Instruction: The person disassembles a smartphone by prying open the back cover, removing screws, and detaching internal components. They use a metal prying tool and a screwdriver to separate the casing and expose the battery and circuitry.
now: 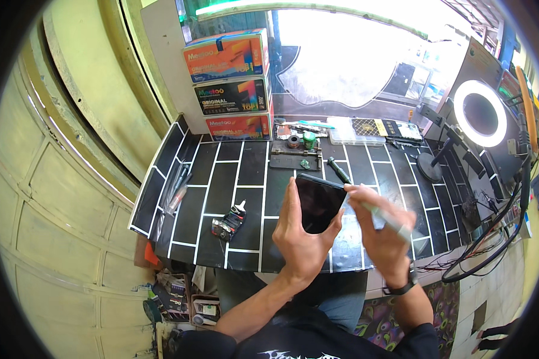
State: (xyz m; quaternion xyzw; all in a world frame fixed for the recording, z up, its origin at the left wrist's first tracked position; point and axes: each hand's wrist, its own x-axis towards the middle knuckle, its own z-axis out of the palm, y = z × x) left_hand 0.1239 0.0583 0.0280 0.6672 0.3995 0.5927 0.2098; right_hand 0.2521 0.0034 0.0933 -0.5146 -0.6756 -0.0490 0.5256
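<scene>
Because the phone [318,204] seems light, stiff, slick and breakable, its edges suit best: our left hand [301,245] clasps them; our right hand [384,242] grips a blurred tool [396,224].

Phone screen [317,206] black; tabletop [221,176] black, white brick-pattern lines; ring light [460,110] white.

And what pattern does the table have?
The table has black rectangles with white lines; head view.

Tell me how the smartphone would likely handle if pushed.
The smartphone is probably stiff, being a flat, straight-edged slab. Its dark screen looks smooth, so it may prove slippery, and likely fragile under hard pressure since it looks like glass.
</scene>
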